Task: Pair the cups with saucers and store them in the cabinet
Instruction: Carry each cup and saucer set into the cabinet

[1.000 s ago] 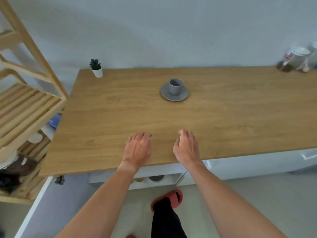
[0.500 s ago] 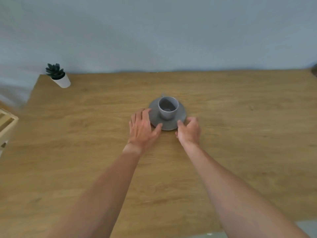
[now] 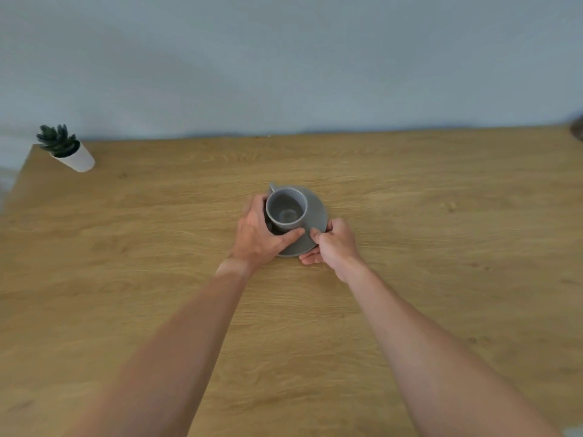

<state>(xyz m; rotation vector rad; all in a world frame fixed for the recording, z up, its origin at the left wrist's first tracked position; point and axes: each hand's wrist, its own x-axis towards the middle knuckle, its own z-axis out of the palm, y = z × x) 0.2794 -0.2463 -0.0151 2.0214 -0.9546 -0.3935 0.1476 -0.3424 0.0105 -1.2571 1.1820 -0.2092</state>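
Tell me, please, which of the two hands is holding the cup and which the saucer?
The left hand wraps the grey cup, thumb across its near side. The right hand pinches the near edge of the saucer instead, fingers underneath.

A grey cup (image 3: 286, 210) stands upright and empty on a grey saucer (image 3: 315, 212) near the middle of the wooden worktop (image 3: 441, 247), its handle turned toward the far left. The left hand (image 3: 257, 236) wraps around the cup's left side, thumb across the near wall. The right hand (image 3: 334, 244) pinches the saucer's near right rim, fingers tucked beneath the edge. A small potted plant (image 3: 64, 149) in a white pot sits at the far left corner, well apart, before a pale wall (image 3: 284, 64).
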